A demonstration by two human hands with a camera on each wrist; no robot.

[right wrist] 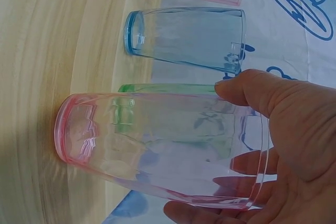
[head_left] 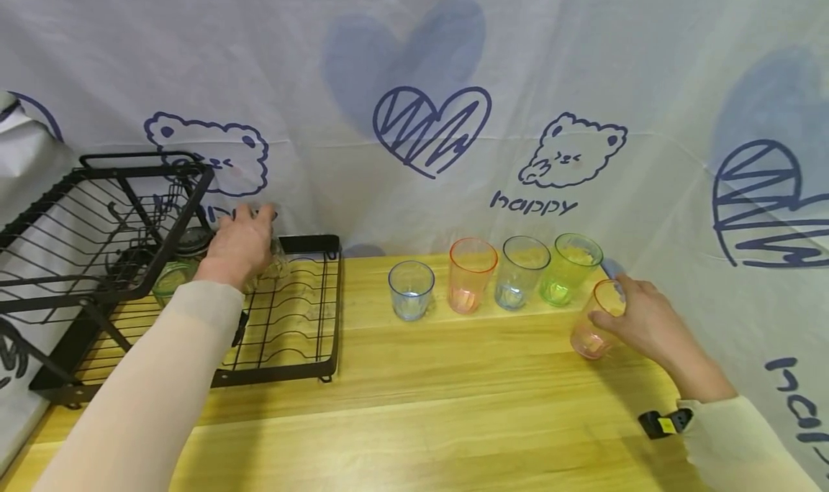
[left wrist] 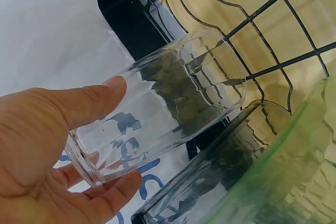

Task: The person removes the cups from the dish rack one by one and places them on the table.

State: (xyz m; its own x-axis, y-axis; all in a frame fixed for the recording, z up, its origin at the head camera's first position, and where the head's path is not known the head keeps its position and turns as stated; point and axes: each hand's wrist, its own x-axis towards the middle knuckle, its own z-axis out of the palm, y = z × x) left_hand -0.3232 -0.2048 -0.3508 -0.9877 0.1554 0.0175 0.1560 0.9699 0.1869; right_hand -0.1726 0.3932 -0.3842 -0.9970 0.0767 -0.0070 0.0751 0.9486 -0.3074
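While the left hand pinches a clear glass at the far side of the rack and the right hand grips the rightmost pink glass, leftward drift could topple the green glass.

The glass in the left hand was colourless; the tumbler in the right hand was pink. The rack was black; the tabletop, yellow wood grain. The backdrop was white with blue hearts and bears.

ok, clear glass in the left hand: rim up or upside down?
Upside down. In the left wrist view, the left hand grips the clear glass by its thick base; the rim faces the rack.
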